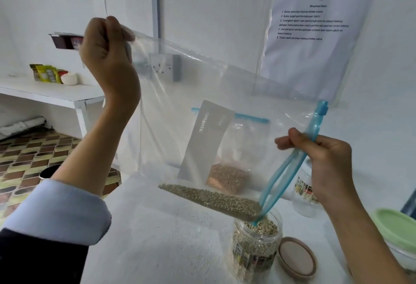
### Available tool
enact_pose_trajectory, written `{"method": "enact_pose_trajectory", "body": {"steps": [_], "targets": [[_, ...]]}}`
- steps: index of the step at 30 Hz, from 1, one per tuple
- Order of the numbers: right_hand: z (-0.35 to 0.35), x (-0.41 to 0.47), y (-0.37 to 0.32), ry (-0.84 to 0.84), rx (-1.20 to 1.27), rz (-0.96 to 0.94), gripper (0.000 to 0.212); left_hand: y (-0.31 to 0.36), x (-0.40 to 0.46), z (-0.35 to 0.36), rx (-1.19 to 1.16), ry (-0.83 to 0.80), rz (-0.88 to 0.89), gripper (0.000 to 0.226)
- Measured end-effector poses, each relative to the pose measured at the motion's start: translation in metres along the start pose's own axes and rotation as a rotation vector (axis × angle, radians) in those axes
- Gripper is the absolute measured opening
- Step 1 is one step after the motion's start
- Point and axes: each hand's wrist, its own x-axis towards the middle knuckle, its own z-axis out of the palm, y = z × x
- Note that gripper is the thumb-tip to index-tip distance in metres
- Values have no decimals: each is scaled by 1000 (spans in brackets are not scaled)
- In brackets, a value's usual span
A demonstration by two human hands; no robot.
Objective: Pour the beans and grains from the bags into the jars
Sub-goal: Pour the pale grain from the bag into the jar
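Pouring in progress. Left hand (108,52) pinching the bottom corner of a large clear plastic zip bag (202,108), lifting it high; right hand (326,162) clamped on the blue zipper strip (301,160) near the open mouth, aiming it down. Pale greenish grains (213,198) gathering along the bag's low edge, below and left of the right hand, sliding toward the corner. Clear plastic jar with printed label (254,250) sitting straight under that corner, already nearly full to the rim. Round tan lid (297,256) lying just beside the jar, below the right wrist. Second clear zip bag of brown grains (227,178) standing behind, seen through the held bag; another clear jar (304,191) partly hidden behind the right hand.

Risks, as judged: overflowing, with the jar this full and grains left in the bag; spilling past the rim if the floppy mouth drifts sideways or the left hand tips too steeply; grains surging out at once.
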Motion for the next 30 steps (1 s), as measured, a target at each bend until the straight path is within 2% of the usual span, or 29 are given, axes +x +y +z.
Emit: {"method": "enact_pose_trajectory", "body": {"steps": [4,7,10,13,16,20,22,30], "targets": [[-2,-5,0,24,6,2,17,3,0,-1,3,-17,13,28],[-2,-5,-2,-41,-13,39,20,4,1,-2,8,-31,9,29],[-4,-2,-3,-9,1,25,16,6,3,-1,19,-43,0,30],[-1,0,-2,-67,-21,44,16,9,6,0,2,-56,-3,31],[0,4,3,-9,28,37,14,9,7,0,-8,-61,-14,31],[3,7,8,-73,63,76,19,9,6,0,-15,-63,-19,30],[4,9,10,-29,74,62,19,9,4,0,-6,-62,-24,30],[3,19,13,-67,29,49,19,9,1,0,0,-53,1,29]]}}
